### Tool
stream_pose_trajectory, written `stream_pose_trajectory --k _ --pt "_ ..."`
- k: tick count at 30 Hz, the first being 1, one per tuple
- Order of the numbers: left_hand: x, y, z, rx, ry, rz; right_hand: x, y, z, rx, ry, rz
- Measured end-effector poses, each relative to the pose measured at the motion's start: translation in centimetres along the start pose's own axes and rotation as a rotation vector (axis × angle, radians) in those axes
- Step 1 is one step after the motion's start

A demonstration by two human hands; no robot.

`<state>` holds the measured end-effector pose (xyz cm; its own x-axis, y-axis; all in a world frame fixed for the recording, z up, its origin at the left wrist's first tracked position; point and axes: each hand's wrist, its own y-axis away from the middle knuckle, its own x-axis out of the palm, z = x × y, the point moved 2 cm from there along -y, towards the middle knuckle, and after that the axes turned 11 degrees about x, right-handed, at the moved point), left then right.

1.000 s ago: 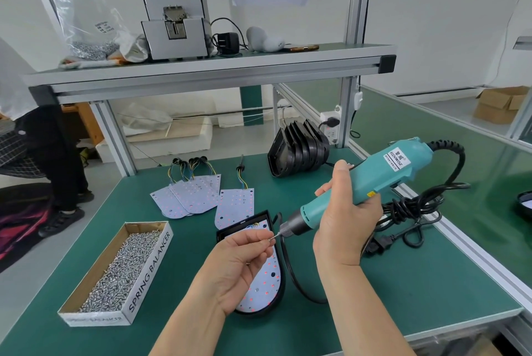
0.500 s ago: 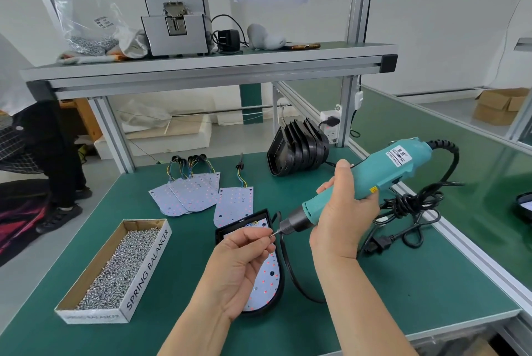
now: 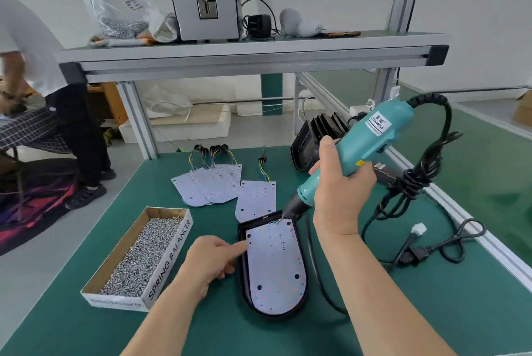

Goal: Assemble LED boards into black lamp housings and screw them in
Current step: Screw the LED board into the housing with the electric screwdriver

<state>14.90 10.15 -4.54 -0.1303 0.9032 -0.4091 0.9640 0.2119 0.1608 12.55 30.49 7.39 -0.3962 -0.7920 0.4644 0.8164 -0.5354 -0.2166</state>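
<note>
A black lamp housing (image 3: 241, 278) lies on the green mat with a white LED board (image 3: 273, 266) seated inside it. My right hand (image 3: 342, 197) grips a teal electric screwdriver (image 3: 362, 142), tilted down to the left. Its bit, with a screw on it, meets the board's far end (image 3: 280, 220). My left hand (image 3: 211, 260) rests beside the housing's left wall, index finger stretched out to touch the rim near the board's corner, and holds nothing. Loose LED boards (image 3: 213, 186) with wire tails lie fanned out behind, one more (image 3: 256, 197) just past the housing.
A cardboard box of screws (image 3: 138, 252) sits left of my left hand. Stacked black housings (image 3: 313, 131) stand at the back right, behind the screwdriver. Coiled black cable (image 3: 411, 183) lies to the right. A low shelf (image 3: 244, 53) spans overhead. A person (image 3: 57, 91) stands at far left.
My left hand has let go of the screw at the bit and dropped to the housing's left side. The screwdriver tip has come down onto the board's far end.
</note>
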Motion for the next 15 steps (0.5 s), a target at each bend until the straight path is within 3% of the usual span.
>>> stream_pose_trajectory --k 4,15 --pt "2.0 -0.5 -1.6 0.019 -0.144 0.101 1.7 -0.1 -2.0 -0.065 0.148 0.083" --pt "4.6 -0.7 -1.2 -0.042 0.235 0.160 3.2 -0.1 -6.5 -0.128 0.276 0.224"
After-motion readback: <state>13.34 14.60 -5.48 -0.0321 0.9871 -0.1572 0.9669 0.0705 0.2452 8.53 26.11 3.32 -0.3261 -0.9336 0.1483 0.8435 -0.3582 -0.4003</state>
